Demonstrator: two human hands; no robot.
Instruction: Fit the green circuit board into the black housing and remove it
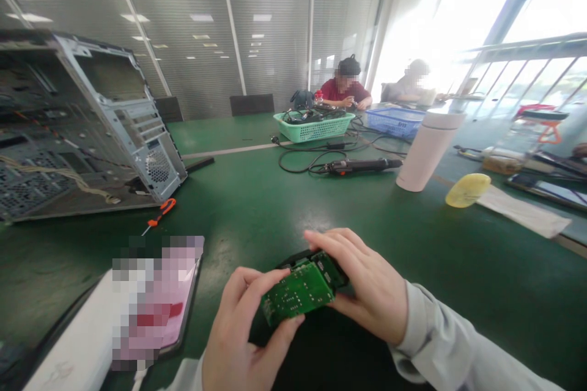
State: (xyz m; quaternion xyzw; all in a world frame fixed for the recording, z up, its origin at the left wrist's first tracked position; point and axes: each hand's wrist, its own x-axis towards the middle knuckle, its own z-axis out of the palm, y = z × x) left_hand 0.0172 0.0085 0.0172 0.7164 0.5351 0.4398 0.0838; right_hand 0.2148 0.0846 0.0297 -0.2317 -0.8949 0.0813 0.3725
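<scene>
A green circuit board [300,292] is tilted above the table in front of me. My left hand [250,317] pinches its left end, thumb below and fingers on the upper edge. Around a black casing [338,270] at the board's right end, my right hand [369,284] is closed, with fingers over the top and thumb beneath. The board and the casing touch; I cannot tell whether they are joined. Part of the casing lies hidden behind the board and my fingers.
At left stand an open computer case [160,165], an orange-handled screwdriver [162,212], a phone [177,299] and a white box [87,330]. Ahead are a black electric screwdriver [362,166], a green basket [316,129], a blue basket [394,123] and a pink bottle [428,149]. Two people sit beyond.
</scene>
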